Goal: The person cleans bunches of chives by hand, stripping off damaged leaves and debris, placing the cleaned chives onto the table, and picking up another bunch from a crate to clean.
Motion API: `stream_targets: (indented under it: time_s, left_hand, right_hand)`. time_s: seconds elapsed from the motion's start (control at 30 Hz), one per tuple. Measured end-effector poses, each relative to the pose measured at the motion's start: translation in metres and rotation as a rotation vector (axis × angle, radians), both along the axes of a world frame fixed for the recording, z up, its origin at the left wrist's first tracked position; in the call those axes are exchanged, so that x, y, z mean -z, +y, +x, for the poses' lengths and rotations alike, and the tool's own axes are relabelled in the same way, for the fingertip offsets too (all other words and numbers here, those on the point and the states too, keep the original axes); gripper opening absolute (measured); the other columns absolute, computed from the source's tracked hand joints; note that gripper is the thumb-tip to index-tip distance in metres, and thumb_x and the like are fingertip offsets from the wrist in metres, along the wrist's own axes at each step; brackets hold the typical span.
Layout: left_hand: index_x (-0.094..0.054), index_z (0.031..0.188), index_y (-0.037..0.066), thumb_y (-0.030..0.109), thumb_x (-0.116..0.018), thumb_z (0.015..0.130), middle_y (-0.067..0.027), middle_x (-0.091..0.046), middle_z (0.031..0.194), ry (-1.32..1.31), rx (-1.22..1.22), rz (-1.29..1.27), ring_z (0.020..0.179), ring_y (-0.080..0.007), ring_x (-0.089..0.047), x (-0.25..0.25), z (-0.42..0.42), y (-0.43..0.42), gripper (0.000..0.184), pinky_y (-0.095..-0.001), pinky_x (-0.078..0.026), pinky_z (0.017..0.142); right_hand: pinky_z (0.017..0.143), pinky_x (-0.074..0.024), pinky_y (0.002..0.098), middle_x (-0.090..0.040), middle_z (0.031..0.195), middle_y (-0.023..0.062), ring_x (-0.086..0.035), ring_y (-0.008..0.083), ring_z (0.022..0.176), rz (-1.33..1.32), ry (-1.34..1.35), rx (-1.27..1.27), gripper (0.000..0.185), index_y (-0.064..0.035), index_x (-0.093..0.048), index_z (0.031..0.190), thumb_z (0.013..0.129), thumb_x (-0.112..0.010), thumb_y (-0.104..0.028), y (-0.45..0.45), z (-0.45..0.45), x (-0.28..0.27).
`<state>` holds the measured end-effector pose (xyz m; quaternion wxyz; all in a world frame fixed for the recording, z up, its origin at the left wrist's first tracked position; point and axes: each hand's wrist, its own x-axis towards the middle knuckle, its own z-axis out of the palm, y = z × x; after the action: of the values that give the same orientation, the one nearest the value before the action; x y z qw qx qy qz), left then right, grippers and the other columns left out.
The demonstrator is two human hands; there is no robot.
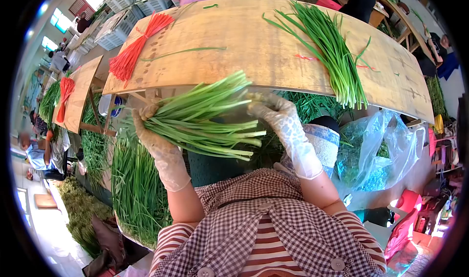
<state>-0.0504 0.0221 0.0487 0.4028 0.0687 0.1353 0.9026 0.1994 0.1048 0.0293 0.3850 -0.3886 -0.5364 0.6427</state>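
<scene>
My left hand, in a pale stained glove, is wrapped round a bunch of long green stalks. The pale cut ends fan out to the right, above my lap. My right hand, gloved too, is at the right of those ends with its fingers bent; whether it pinches a stalk is blurred. On the wooden table in front, a second green bunch lies at the right, with a red tie beside it. A bundle of red ties lies at the table's left end.
More green stalks are piled at my left. A clear plastic bag with greens is at the right, below the table edge. A smaller table with red ties stands at the left. Other people and white crates are farther off.
</scene>
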Motion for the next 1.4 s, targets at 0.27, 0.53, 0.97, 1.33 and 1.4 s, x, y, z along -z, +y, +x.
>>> stream_targets:
  time_s: [0.27, 0.53, 0.97, 1.33, 1.4]
  left_hand:
    - [-0.046, 0.068, 0.013, 0.019, -0.061, 0.092, 0.0033, -0.05, 0.066, -0.089, 0.186, 0.203, 0.069, -0.0107, -0.05, 0.01, -0.006, 0.004, 0.029, -0.0273, -0.044, 0.078]
    - [-0.038, 0.062, 0.017, 0.019, -0.059, 0.09, 0.0067, -0.036, 0.055, -0.07, 0.039, 0.399, 0.053, -0.0091, -0.039, -0.013, -0.018, -0.008, 0.035, -0.021, -0.039, 0.058]
    - [-0.039, 0.061, 0.015, 0.015, -0.058, 0.091, 0.0044, -0.037, 0.054, -0.057, 0.108, 0.439, 0.053, -0.0107, -0.039, -0.005, -0.012, 0.002, 0.036, -0.0238, -0.039, 0.057]
    - [-0.04, 0.064, 0.013, 0.017, -0.06, 0.091, 0.0033, -0.034, 0.054, 0.011, 0.04, 0.327, 0.05, -0.0117, -0.035, -0.002, -0.011, 0.004, 0.034, -0.0264, -0.041, 0.061]
    - [-0.04, 0.064, 0.014, 0.018, -0.06, 0.091, 0.0034, -0.034, 0.054, 0.04, 0.039, 0.336, 0.051, -0.0118, -0.036, 0.002, -0.013, 0.004, 0.034, -0.0269, -0.042, 0.064]
  right_hand:
    - [0.079, -0.0504, 0.0252, -0.07, 0.091, 0.0086, -0.064, 0.0125, 0.083, 0.257, -0.017, -0.016, 0.022, 0.0025, -0.064, 0.109, 0.091, -0.062, -0.011, -0.008, -0.002, 0.014]
    - [0.075, -0.0515, 0.0277, -0.069, 0.089, 0.009, -0.062, 0.0118, 0.081, 0.365, -0.316, 0.696, 0.011, 0.0001, -0.066, 0.096, 0.089, -0.065, -0.009, 0.046, 0.065, 0.036]
    - [0.068, -0.0515, 0.0362, -0.07, 0.083, 0.0077, -0.064, 0.0268, 0.074, 1.03, -0.417, -0.114, 0.021, -0.0104, -0.074, 0.092, 0.074, -0.075, -0.022, -0.018, -0.01, 0.001]
    - [0.087, -0.049, 0.029, -0.068, 0.098, 0.0069, -0.062, 0.015, 0.096, -0.222, 0.458, -0.136, 0.013, -0.0032, -0.069, 0.099, 0.089, -0.065, -0.01, -0.035, -0.015, 0.02]
    - [0.09, -0.047, 0.0272, -0.068, 0.1, 0.0067, -0.061, 0.0137, 0.096, -0.241, 0.408, -0.15, 0.014, -0.0025, -0.068, 0.101, 0.089, -0.065, -0.01, -0.032, -0.011, 0.023]
